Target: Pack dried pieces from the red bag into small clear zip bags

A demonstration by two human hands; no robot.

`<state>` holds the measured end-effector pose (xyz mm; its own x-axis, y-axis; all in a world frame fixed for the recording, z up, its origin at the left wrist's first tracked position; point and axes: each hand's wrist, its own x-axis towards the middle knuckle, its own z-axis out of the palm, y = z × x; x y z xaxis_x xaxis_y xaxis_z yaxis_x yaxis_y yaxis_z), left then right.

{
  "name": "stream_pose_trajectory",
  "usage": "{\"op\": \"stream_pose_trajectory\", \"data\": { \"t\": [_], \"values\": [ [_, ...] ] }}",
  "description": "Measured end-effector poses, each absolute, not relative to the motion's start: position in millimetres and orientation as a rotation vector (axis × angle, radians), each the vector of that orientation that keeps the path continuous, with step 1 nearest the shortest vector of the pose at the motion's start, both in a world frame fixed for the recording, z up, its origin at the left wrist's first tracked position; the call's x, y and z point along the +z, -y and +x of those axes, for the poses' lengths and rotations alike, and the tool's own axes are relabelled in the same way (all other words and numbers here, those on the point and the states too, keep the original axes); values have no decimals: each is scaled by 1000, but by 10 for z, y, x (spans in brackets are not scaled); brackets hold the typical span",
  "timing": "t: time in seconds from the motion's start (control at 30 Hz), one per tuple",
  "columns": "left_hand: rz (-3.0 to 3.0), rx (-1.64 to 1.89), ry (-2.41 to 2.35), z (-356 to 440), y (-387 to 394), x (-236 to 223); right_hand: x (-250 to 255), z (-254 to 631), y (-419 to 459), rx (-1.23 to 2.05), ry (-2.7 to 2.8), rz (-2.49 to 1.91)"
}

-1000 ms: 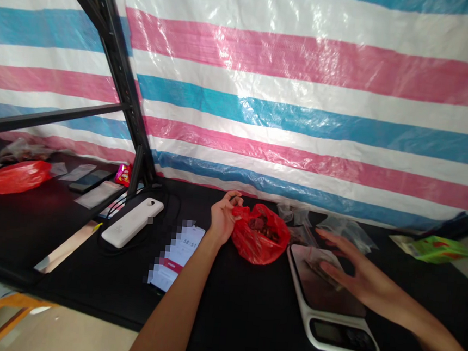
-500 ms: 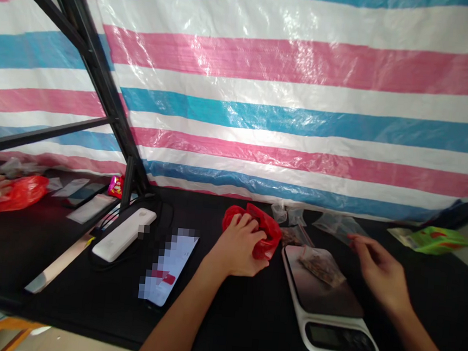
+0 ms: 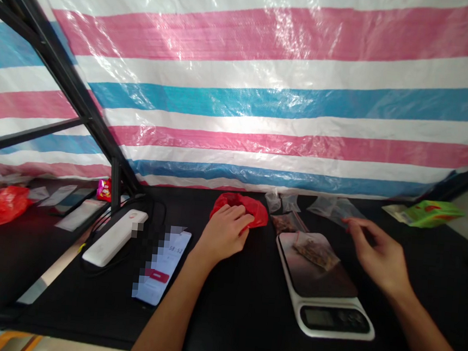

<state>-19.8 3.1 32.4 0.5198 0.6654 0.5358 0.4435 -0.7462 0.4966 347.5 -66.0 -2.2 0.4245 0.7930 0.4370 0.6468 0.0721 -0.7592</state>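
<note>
My left hand [image 3: 223, 233] lies on top of a red plastic bag [image 3: 255, 209] on the black table, fingers curled over and into it. My right hand [image 3: 377, 254] hovers just right of a white kitchen scale [image 3: 322, 292], fingers loosely bent, reaching toward clear plastic bags [image 3: 333, 207] at the back. A small clear bag of brown pieces [image 3: 315, 252] rests on the scale's plate. Another filled small bag [image 3: 287, 222] lies between the red bag and the scale.
A phone [image 3: 162, 266] with a lit screen and a white power bank [image 3: 114, 236] lie left of my arm. A green packet [image 3: 429, 213] sits far right. Beyond a black frame post [image 3: 114, 187], another red bag [image 3: 0, 204] lies on the neighbouring table.
My left hand moved from gripping the red bag's edge to pressing over its top. My right hand lifted off the scale and shifted right and back toward the clear bags.
</note>
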Motion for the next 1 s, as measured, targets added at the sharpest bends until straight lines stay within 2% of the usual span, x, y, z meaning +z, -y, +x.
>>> {"op": "stream_pose_trajectory", "data": {
  "t": [0.2, 0.4, 0.53, 0.7, 0.8, 1.0],
  "values": [
    [2209, 1015, -935, -131, 83, 382, 68, 3338, 762, 215, 1508, -1495],
    [2059, 1142, -1320, -154, -3, 335, 122, 3191, 810, 313, 1843, -1446],
    [2094, 1130, -1520, -152, -68, 295, 85, 3157, 809, 232, 2018, -1467],
    [1930, 1319, -1845, -178, -98, 266, 91, 3097, 820, 143, 2085, -1549],
    [1912, 1158, -2084, -230, -139, 187, 52, 3093, 812, 89, 2088, -1567],
    [1935, 927, -2162, -248, -164, 114, -111, 3136, 760, 115, 2023, -1563]
  ]
}}
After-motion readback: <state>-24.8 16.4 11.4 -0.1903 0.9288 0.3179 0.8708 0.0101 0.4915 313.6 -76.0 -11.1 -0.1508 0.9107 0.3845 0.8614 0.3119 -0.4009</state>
